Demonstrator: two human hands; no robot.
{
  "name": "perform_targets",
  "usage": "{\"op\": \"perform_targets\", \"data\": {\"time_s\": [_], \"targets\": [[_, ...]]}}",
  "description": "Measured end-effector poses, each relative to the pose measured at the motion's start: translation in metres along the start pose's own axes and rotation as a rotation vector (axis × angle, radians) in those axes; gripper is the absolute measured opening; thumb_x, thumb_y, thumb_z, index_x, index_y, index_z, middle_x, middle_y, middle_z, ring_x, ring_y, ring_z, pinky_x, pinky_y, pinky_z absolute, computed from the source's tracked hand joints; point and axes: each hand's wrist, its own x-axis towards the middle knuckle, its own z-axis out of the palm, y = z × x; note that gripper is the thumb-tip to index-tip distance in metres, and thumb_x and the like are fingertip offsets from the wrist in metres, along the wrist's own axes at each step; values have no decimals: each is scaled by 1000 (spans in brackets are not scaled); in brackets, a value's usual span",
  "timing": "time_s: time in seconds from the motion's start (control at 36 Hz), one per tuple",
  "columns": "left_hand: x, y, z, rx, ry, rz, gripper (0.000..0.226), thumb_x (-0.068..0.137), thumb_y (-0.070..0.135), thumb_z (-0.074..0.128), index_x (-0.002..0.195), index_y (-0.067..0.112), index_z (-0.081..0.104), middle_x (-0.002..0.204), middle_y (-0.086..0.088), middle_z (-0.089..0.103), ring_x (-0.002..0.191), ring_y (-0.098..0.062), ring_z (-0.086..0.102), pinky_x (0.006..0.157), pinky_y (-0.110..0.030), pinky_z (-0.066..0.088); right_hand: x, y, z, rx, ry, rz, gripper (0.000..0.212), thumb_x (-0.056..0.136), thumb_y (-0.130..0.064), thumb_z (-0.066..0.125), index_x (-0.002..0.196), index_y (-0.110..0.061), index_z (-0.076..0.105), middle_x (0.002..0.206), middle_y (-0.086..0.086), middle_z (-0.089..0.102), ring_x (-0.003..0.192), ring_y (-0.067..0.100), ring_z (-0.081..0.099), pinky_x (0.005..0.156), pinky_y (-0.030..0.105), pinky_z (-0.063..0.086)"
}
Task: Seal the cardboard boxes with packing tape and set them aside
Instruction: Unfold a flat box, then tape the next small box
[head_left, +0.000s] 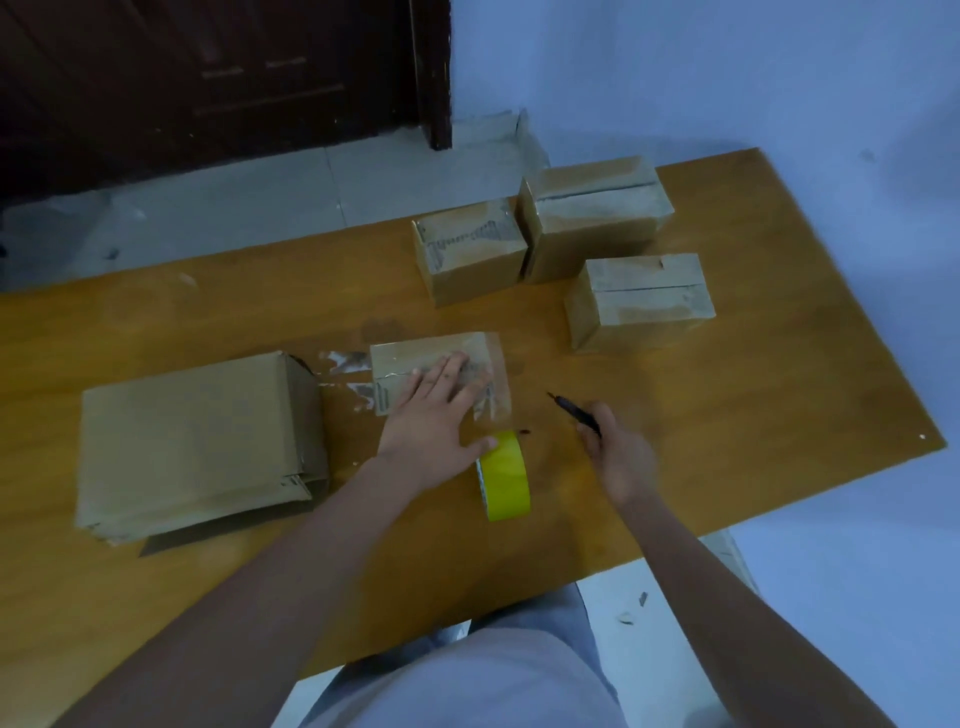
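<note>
Small brown cardboard box (431, 376), clear tape across its top, sits mid-table under the left hand (436, 415): fingers flat and spread, pressing the tape down. Loose tape ends hang off both sides of the box. Right hand (618, 457) grips a dark thin cutter (574, 410), probably a knife; blurred, can't confirm the blade. Yellow tape roll (504, 475) stands on edge just beside the left thumb. Stack of flattened brown cardboard (192, 441) to the left; three taped brown boxes (587, 249) grouped at the far side of the wooden table (779, 364). Box looks light, stiff-walled; fresh tape is slick, so hold by opposite side walls, not the top.
</note>
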Motion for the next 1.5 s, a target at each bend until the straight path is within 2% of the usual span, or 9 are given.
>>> {"op": "perform_targets", "data": {"time_s": [0.11, 0.25, 0.53, 0.67, 0.75, 0.92, 1.08, 1.28, 1.5], "targets": [[-1, 0, 0, 6, -5, -5, 80, 91, 65, 37, 151, 35, -9, 159, 0, -20, 146, -15, -17, 118, -35, -10, 3, -16, -13, -90, 239, -471, 17, 87, -13, 55, 93, -12, 70, 78, 3, 67, 61, 23, 59, 48, 26, 42], [1, 1, 0, 17, 0, -9, 80, 91, 65, 36, 150, 36, -11, 159, 1, -19, 146, -15, -17, 116, -34, -12, 8, -28, -14, -162, 272, -564, 25, 71, 2, 74, 90, -14, 72, 80, 2, 68, 65, 25, 61, 53, 30, 44], [0, 0, 1, 10, 8, -2, 81, 90, 68, 32, 148, 37, -16, 158, 0, -23, 144, -14, -20, 115, -34, -14, 17, 8, 13, -235, -5, -140, 23, 71, 1, 76, 90, -13, 71, 84, 5, 65, 70, 28, 62, 48, 29, 46], [-1, -1, 2, 4, 19, -6, 81, 90, 68, 32, 148, 37, -16, 157, 1, -24, 144, -13, -21, 115, -34, -14, 10, -2, 23, -110, 18, -15, 41, 85, -13, 68, 122, 0, 58, 122, 15, 55, 108, 33, 54, 85, 41, 50], [0, -1, 4, 3, 34, -2, 82, 90, 68, 33, 149, 37, -14, 158, 1, -23, 144, -13, -20, 114, -33, -15, 4, -35, 16, 436, -119, 109, 35, 93, -21, 58, 126, -9, 55, 127, 6, 47, 120, 18, 44, 101, 29, 38], [0, -2, 7, -19, 66, 6, 80, 90, 66, 37, 150, 37, -8, 159, 2, -19, 146, -15, -16, 115, -34, -13, -3, -73, 17, 1052, -422, 343, 22, 94, -15, 55, 107, 0, 64, 99, 6, 61, 92, 13, 57, 80, 23, 43], [1, 1, 4, -122, 165, -11, 70, 89, 65, 37, 150, 38, 17, 159, 5, 4, 146, -16, 4, 117, -35, -6, 1, -75, 9, 1058, -486, 361, 15, 93, -13, 57, 99, -16, 70, 100, 5, 69, 94, 13, 62, 86, 26, 46], [17, 7, 19, -194, 386, -69, 36, 88, 42, 46, 109, 23, 67, 124, -8, 57, 106, -34, 55, 96, -46, 41, -12, -78, -2, 1016, -433, 370, 18, 93, -12, 57, 106, -12, 69, 101, -4, 67, 90, 1, 61, 80, 15, 46], [21, 0, 30, -33, 567, 20, 35, 88, 40, 43, 104, 21, 67, 108, -9, 63, 98, -26, 44, 87, -39, 35, -30, -80, -4, 1105, -289, 440, 19, 89, -4, 60, 105, -10, 69, 96, -11, 68, 82, -12, 62, 70, 6, 45]]}}
